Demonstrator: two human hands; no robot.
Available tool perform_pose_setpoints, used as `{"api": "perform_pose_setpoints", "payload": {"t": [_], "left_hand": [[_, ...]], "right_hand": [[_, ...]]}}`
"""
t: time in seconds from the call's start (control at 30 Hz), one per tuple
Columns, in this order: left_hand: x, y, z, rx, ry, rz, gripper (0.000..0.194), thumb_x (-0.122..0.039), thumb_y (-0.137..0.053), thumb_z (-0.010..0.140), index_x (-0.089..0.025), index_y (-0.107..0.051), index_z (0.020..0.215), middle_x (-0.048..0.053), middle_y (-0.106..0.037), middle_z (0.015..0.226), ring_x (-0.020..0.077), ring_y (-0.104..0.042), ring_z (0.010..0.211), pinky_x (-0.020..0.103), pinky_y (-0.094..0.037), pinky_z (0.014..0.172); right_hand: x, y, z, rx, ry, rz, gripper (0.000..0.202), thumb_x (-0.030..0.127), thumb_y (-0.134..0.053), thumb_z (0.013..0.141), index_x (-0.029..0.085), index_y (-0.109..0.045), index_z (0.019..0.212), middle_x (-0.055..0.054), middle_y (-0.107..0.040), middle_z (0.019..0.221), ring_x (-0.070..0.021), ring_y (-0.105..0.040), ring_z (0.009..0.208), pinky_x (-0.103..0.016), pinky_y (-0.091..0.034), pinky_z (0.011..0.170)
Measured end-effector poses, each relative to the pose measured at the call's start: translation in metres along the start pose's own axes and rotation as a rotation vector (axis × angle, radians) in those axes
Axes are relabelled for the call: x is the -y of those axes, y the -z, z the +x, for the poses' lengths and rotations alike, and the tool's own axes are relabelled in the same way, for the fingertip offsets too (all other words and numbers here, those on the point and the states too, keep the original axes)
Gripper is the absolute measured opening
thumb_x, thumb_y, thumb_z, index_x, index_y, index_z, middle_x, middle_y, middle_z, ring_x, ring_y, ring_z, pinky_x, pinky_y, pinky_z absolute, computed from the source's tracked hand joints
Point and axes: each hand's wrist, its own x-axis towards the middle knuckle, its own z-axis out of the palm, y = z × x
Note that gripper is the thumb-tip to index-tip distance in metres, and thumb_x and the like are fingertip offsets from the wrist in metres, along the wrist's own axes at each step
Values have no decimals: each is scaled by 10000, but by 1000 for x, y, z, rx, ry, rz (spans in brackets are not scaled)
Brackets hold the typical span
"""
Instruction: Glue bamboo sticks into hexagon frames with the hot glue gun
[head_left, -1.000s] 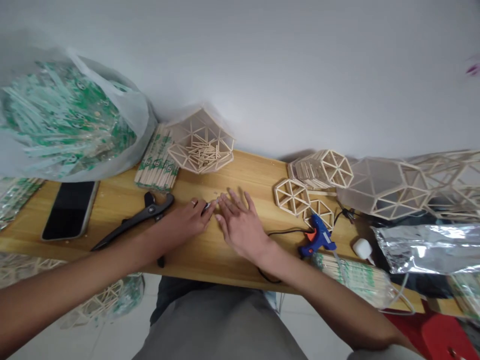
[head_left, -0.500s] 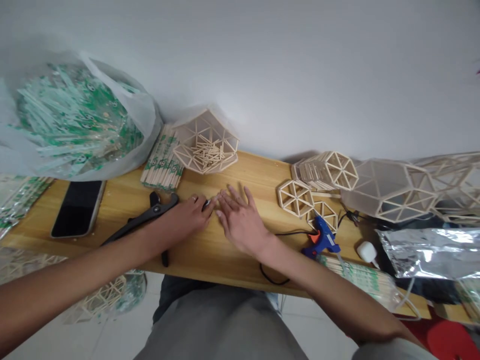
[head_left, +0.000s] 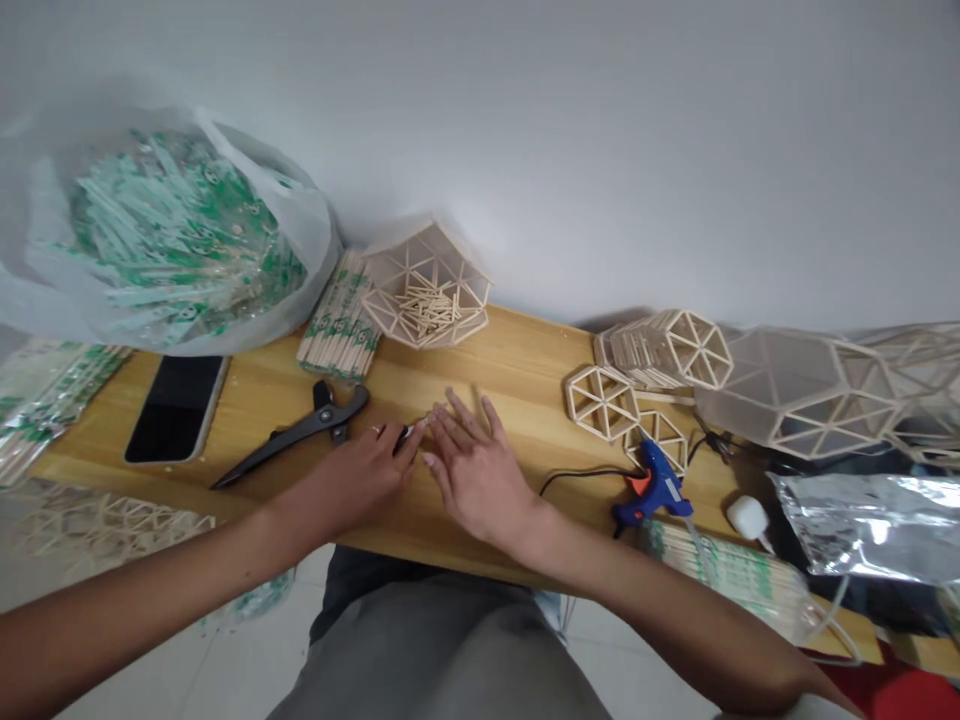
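My left hand point(head_left: 371, 462) is closed over the wooden table, its fingers around a small dark and pale thing, mostly hidden, whose kind I cannot make out. Fingers spread, my right hand point(head_left: 480, 465) rests palm down, its index side meeting the left fingertips. Any small piece under those fingertips is hidden. Black-handled shears point(head_left: 311, 425) lie just beyond my left wrist. Past both hands, a hexagonal stick basket point(head_left: 431, 250) holds many short cut sticks point(head_left: 429, 308). To the right of my right hand sits a blue glue gun point(head_left: 656, 485), near two hexagonal stick frames, one point(head_left: 602, 402) flat on the table.
A phone point(head_left: 178, 410) and a big plastic bag point(head_left: 187, 240) of wrapped chopsticks are at left, beside a chopstick bundle point(head_left: 341, 320). Stacked hexagons point(head_left: 667, 347), larger stick frames point(head_left: 795, 385), a white charger point(head_left: 748, 518) and a foil packet point(head_left: 870, 520) stand right. A black cable point(head_left: 577, 472) crosses nearby.
The view has shifted a little, so the table things sit farther right. My hands stay together and have drawn slightly nearer to me; more of the shears shows.
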Motion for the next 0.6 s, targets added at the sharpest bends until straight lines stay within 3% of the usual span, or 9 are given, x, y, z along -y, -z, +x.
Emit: {"api": "perform_pose_setpoints", "payload": {"t": [0.2, 0.37, 0.6], "left_hand": [[12, 12, 17, 55, 53, 138, 284, -76, -535, 993, -98, -737, 1191, 221, -695, 1286, 301, -639, 1033, 438, -526, 880], [11, 20, 13, 95, -9, 163, 286, -56, -568, 967, -122, -754, 1175, 201, -695, 1342, 294, -652, 1027, 433, -533, 870], [1, 13, 7, 59, 110, 45, 368, -12, -537, 960, -116, -752, 1240, 248, -672, 1390, 336, -679, 1070, 501, -553, 914]], "right_hand": [[-4, 1, 32, 2, -24, -53, 503, 304, -398, 1145, 43, -565, 1542, -169, -541, 1626, -346, -350, 1620, -623, -143, 1356], [1, -1, 35, 12, 27, -26, 510, 328, -379, 1154, 52, -578, 1533, -148, -571, 1610, -328, -386, 1603, -591, -139, 1367], [4, -2, 34, -6, 44, -33, 493, 307, -375, 1149, 75, -589, 1528, -148, -571, 1612, -331, -376, 1608, -613, -142, 1360]]}}
